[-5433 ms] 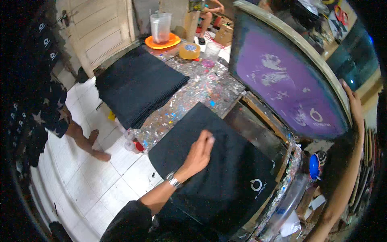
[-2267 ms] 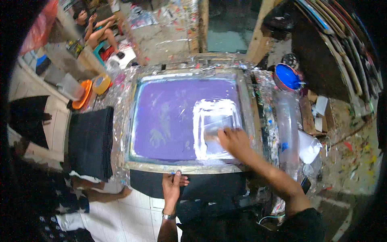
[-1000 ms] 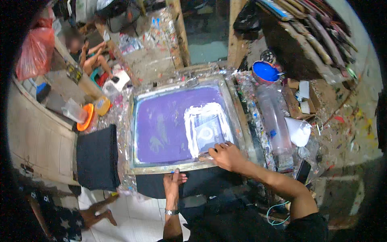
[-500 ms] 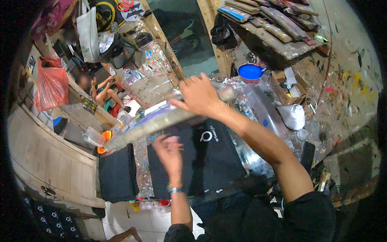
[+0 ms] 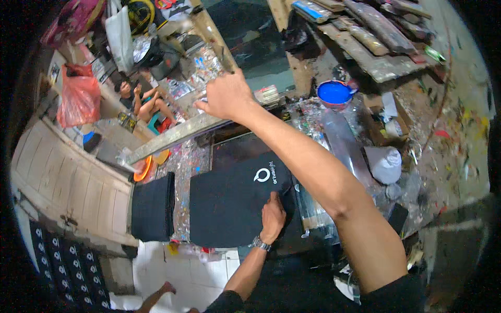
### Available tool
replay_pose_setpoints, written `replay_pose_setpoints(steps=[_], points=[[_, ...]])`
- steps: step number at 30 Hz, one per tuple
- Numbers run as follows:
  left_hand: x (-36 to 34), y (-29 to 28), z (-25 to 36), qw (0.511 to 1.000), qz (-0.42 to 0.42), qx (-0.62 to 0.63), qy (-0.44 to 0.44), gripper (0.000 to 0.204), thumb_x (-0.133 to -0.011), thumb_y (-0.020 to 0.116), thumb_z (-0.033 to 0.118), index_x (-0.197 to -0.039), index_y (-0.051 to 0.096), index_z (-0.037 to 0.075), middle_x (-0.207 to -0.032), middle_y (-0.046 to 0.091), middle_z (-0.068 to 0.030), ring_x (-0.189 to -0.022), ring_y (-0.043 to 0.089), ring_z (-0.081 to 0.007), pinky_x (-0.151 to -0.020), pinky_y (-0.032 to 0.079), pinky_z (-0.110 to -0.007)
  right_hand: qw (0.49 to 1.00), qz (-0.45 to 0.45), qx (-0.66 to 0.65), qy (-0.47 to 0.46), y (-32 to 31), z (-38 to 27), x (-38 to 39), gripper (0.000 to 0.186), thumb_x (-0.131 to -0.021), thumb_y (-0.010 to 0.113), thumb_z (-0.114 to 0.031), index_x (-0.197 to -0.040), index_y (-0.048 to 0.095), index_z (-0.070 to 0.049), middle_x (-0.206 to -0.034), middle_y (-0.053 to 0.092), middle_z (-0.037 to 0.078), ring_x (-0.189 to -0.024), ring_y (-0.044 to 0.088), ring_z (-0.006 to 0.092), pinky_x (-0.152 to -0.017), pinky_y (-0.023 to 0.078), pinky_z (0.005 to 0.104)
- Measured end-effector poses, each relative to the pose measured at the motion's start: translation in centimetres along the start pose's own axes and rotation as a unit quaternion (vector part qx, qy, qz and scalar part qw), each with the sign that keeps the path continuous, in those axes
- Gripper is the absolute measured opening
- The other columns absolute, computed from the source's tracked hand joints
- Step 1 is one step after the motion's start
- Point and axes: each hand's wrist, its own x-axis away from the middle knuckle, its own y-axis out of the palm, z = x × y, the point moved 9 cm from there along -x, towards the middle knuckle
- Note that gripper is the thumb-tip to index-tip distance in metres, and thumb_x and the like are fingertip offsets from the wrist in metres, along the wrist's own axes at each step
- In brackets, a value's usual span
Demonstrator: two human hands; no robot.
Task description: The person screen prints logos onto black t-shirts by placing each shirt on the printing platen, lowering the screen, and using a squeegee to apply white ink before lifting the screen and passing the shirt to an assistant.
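My right hand [image 5: 228,97] grips the upper bar of a long wooden screen-printing frame [image 5: 172,133], which is tilted up over the far side of the table. Below it lies a black fabric piece [image 5: 224,203] with a white printed mark near its right side. My left hand [image 5: 272,216], with a wristwatch above it, has its fingers closed at the right edge of this fabric, below the print. To the left sits a neat stack of black fabric pieces [image 5: 151,206]. The frame's underside is mostly hidden.
A blue bowl [image 5: 335,94] and a cardboard box [image 5: 389,120] stand at the back right. Worn boards [image 5: 383,41] lie above them. An orange tub [image 5: 143,169] is by the frame's left end. One person [image 5: 151,107] sits beyond; another's limb [image 5: 166,289] shows lower left.
The frame has tilted up and away with my right hand. My left hand has moved right, from above the fabric to its right edge, and its fingers have closed.
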Motion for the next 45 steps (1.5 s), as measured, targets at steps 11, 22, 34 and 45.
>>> replay_pose_setpoints(steps=[11,22,34,45], points=[[3.9,-0.4,8.3,0.957,-0.149,0.223,0.107,0.017,-0.087,0.054,0.006,-0.102,0.055,-0.001,-0.085,0.063,-0.0265,-0.082,0.062,-0.0444,-0.071,0.049,-0.05,0.998,-0.056,-0.002,0.007,0.1,1.1,-6.1,0.072,-0.08,0.05,-0.07,-0.085,0.073,-0.002,-0.085,0.069,0.022,-0.082,0.069,0.036,-0.072,0.054,0.0457],[4.6,-16.9,-22.8,0.899,0.174,-0.334,-0.225,0.034,-0.087,0.063,0.028,-0.099,0.049,0.0,-0.093,0.056,-0.0196,-0.089,0.056,-0.0412,-0.075,0.046,-0.046,0.992,-0.105,0.049,0.055,1.4,5.4,-12.2,0.083,-0.078,0.046,-0.075,-0.094,0.071,0.002,-0.093,0.067,0.028,-0.095,0.064,0.0409,-0.085,0.048,0.0466],[-3.1,-18.0,-23.1,0.773,0.174,0.551,-0.26,0.065,-0.098,0.049,0.04,-0.143,0.033,-0.005,-0.152,0.029,-0.0161,-0.143,0.02,-0.0234,-0.116,0.015,-0.033,0.958,-0.189,-0.134,0.167,7.7,14.1,-19.3,0.072,-0.089,0.052,-0.06,-0.125,0.06,0.001,-0.104,0.065,0.01,-0.09,0.061,0.0168,-0.085,0.045,0.0258],[-6.4,-42.1,-43.1,0.723,0.36,0.524,-0.272,0.021,-0.095,0.044,0.017,-0.097,0.059,0.002,-0.088,0.064,-0.0088,-0.078,0.062,-0.0187,-0.079,0.049,-0.034,0.96,-0.2,-0.097,0.17,7.2,10.4,-20.1,0.08,-0.086,0.056,-0.06,-0.128,0.053,0.007,-0.125,0.057,0.022,-0.114,0.053,0.0294,-0.101,0.038,0.0371]])
